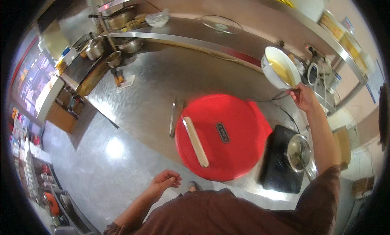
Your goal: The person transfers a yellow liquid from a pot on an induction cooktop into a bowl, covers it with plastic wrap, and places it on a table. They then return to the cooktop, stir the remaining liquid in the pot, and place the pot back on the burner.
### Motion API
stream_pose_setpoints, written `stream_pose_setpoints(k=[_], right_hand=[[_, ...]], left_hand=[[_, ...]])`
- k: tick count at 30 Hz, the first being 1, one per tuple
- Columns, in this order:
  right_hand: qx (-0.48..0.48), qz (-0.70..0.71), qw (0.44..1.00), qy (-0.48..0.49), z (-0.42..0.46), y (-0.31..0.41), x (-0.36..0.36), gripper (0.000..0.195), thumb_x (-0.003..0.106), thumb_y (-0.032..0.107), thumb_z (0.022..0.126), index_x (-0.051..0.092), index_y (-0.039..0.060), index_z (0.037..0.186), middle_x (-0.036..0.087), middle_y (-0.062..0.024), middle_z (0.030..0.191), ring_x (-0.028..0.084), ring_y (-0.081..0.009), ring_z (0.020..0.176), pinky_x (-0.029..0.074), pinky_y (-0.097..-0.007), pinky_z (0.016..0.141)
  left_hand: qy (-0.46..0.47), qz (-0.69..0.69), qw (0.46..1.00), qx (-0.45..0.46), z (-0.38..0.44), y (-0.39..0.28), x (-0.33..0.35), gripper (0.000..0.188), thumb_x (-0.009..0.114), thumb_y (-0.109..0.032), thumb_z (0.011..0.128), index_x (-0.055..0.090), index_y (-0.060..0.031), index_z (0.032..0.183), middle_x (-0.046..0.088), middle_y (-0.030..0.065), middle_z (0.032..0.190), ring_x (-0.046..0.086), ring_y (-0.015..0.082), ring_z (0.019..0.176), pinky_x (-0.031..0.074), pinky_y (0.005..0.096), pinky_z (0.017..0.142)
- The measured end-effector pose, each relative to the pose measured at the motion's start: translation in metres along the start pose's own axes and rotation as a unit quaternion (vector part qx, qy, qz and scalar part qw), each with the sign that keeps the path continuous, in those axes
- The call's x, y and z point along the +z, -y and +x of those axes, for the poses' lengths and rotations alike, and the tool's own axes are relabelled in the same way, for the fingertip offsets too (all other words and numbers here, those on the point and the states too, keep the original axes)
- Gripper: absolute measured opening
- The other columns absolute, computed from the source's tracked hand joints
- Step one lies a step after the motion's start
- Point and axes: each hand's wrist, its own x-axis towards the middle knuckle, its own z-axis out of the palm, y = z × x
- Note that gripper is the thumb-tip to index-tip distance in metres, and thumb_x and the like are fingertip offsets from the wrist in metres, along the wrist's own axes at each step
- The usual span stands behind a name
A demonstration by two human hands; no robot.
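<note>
My right hand is raised at the right, just below the rim of a white enamel bowl holding yellow liquid. Its fingers pinch a thin dark utensil; blur hides what kind it is. My left hand hangs low in front of my body, fingers loosely curled, with nothing in it. Between the hands sits a red round appliance, apparently an electric griddle with its lid down. A pale bar handle and a dark plate with writing are on its top.
A black induction cooker carries a small steel pot, its handle jutting toward me. Dark cords run behind. Narrow metal tongs lie left of the red appliance. A steel-edged shelf holds a glass lid. Orange-and-black tools lie farther left.
</note>
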Motion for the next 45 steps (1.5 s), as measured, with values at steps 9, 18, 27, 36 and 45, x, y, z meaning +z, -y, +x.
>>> stream_pose_setpoints(k=[9,18,27,36,45], right_hand=[[-0.057,0.055,0.996,-0.034,0.241,0.027,-0.067,0.026,0.057,0.017,0.091,0.054,0.0004,0.111,0.061,-0.0135,0.095,0.063,-0.0238,0.080,0.057,-0.0315,0.069],[-0.138,0.085,0.977,-0.140,0.304,0.012,0.048,0.039,0.053,0.024,0.093,0.050,-0.0030,0.121,0.062,-0.0187,0.103,0.062,-0.0259,0.088,0.054,-0.0333,0.075],[-0.119,-0.033,0.991,-0.047,0.206,-0.073,0.216,0.018,0.059,0.017,0.089,0.055,0.0087,0.105,0.063,-0.0055,0.086,0.061,-0.0159,0.070,0.048,-0.0261,0.054],[-0.070,-0.148,0.986,0.042,0.078,-0.067,0.406,0.033,0.053,0.016,0.093,0.048,0.0094,0.124,0.060,-0.0061,0.100,0.060,-0.0165,0.078,0.053,-0.0300,0.063],[-0.070,-0.018,0.990,0.123,0.260,-0.059,0.548,0.026,0.050,0.012,0.093,0.046,0.0022,0.117,0.062,-0.0160,0.098,0.064,-0.0239,0.082,0.057,-0.0353,0.067]], left_hand=[[-0.205,-0.055,0.977,0.035,-0.057,0.039,-0.070,0.025,0.057,-0.020,0.093,0.055,-0.0031,0.112,0.062,0.0074,0.103,0.059,0.0174,0.093,0.048,0.0314,0.082],[-0.370,-0.149,0.915,0.064,-0.125,0.049,-0.129,0.025,0.058,-0.019,0.092,0.056,-0.0009,0.109,0.060,0.0110,0.102,0.059,0.0199,0.094,0.049,0.0354,0.083],[-0.357,-0.069,0.929,0.064,-0.110,-0.026,-0.290,0.021,0.059,-0.015,0.091,0.056,0.0005,0.105,0.062,0.0100,0.097,0.060,0.0190,0.091,0.049,0.0319,0.080],[-0.104,0.128,0.976,0.144,0.029,-0.208,-0.387,0.018,0.056,-0.010,0.092,0.054,-0.0007,0.108,0.060,0.0069,0.104,0.058,0.0150,0.093,0.047,0.0286,0.083],[0.014,0.156,0.980,0.123,0.128,-0.265,-0.388,0.021,0.056,-0.011,0.093,0.053,-0.0011,0.112,0.058,0.0048,0.104,0.056,0.0120,0.098,0.044,0.0256,0.085]])
